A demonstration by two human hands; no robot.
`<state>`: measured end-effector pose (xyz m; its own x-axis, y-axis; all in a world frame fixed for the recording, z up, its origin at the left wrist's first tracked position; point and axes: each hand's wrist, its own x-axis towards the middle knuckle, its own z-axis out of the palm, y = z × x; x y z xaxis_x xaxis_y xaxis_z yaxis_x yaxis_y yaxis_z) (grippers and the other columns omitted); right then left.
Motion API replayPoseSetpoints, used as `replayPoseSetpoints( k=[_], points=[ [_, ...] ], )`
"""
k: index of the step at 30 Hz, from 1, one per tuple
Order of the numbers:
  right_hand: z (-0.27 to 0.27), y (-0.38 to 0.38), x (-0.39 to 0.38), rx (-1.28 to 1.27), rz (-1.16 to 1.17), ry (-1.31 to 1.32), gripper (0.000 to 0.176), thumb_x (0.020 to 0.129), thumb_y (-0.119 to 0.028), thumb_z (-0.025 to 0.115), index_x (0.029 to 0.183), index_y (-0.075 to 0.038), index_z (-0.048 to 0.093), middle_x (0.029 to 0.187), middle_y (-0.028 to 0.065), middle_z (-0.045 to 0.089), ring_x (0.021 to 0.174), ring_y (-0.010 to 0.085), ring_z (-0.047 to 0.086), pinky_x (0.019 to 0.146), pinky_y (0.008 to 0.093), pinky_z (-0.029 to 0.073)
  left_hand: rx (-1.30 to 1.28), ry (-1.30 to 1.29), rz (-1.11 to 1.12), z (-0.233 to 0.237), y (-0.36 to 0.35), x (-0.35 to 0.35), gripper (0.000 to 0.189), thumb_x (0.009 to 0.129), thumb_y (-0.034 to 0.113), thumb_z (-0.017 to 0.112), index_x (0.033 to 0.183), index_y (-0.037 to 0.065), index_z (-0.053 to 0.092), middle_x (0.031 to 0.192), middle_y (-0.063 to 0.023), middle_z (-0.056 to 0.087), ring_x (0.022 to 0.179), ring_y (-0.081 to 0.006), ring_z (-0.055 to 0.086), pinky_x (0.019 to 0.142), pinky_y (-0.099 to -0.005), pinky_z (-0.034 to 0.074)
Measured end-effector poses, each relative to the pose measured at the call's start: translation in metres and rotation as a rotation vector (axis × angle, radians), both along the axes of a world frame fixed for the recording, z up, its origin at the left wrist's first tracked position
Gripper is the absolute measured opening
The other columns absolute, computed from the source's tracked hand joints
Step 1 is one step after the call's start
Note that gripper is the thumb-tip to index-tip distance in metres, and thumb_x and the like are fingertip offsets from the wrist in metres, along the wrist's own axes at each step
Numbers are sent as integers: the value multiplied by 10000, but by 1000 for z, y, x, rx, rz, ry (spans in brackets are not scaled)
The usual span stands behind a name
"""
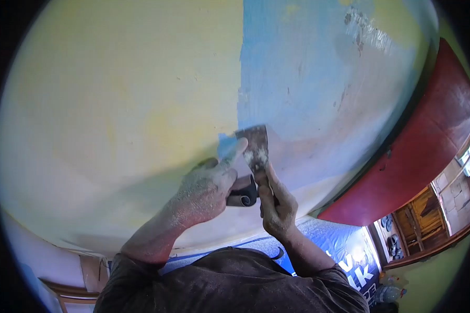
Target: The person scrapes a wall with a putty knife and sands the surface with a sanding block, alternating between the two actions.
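My right hand (279,208) is wrapped around the handle of a scraper (257,146) with a wide, worn metal blade. The blade points up and lies at the wall (141,94), by the edge between its pale yellow and blue areas. Dust coats my left hand (206,188), whose thumb or finger reaches to the blade's left side. Below that hand's palm sticks out a rolled dark sheet (240,200), perhaps sandpaper, held in its fingers. A small bright blue patch (226,143) shows just beyond the left fingers.
A red curtain-like panel (402,151) slants along the right side. Beneath me lies a blue printed banner (350,255). Plastic bottles (389,293) stand at the lower right, near a doorway with footwear (395,245). Wooden furniture (70,292) shows at lower left.
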<state>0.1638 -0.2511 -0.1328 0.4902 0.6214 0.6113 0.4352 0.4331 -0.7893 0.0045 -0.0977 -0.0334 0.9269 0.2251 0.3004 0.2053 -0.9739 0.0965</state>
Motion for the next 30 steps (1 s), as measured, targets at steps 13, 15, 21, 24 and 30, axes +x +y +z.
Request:
replayPoseSetpoints(
  k=[13, 15, 21, 24, 30],
  points=[
    [1, -2, -1, -30, -13, 8, 581, 1149, 52, 582, 1723, 28, 498, 1366, 229, 778, 1223, 226, 744, 1042, 356, 583, 60, -69, -42, -4, 1, -1, 137, 957, 2, 675, 1033, -51, 777, 1848, -255, 356, 1275, -437, 724, 1050, -550, 609],
    [4, -3, -3, -56, -7, 50, 580, 1150, 51, 580, 1724, 26, 498, 1371, 230, 776, 1228, 225, 742, 1048, 354, 579, 53, -72, -17, -2, -2, 0, 137, 968, 13, 673, 1030, -50, 778, 1845, -257, 364, 1278, -435, 726, 1044, -549, 612],
    [1, -4, -5, -62, -6, 58, 589, 1145, 54, 587, 1726, 18, 497, 1377, 238, 776, 1252, 228, 745, 1065, 348, 568, 6, 8, 17, 3, -5, -1, 155, 1008, 69, 688, 1037, -46, 789, 1830, -263, 389, 1287, -442, 730, 1049, -546, 614],
    [-2, -5, -4, -86, -16, 40, 589, 1143, 58, 589, 1724, 22, 497, 1378, 239, 778, 1260, 226, 744, 1068, 347, 567, 53, -57, -46, -11, -2, -1, 172, 1017, 82, 690, 1038, -57, 789, 1824, -271, 394, 1269, -449, 735, 1058, -549, 610],
    [7, 4, -4, 8, -37, -30, 569, 1183, -5, 567, 1745, -11, 485, 1156, 73, 762, 790, 66, 583, 713, 250, 507, -8, -9, 17, 14, -6, 1, 124, 1002, 42, 685, 984, -47, 769, 1826, -277, 385, 1284, -471, 728, 1059, -555, 610]
  ],
)
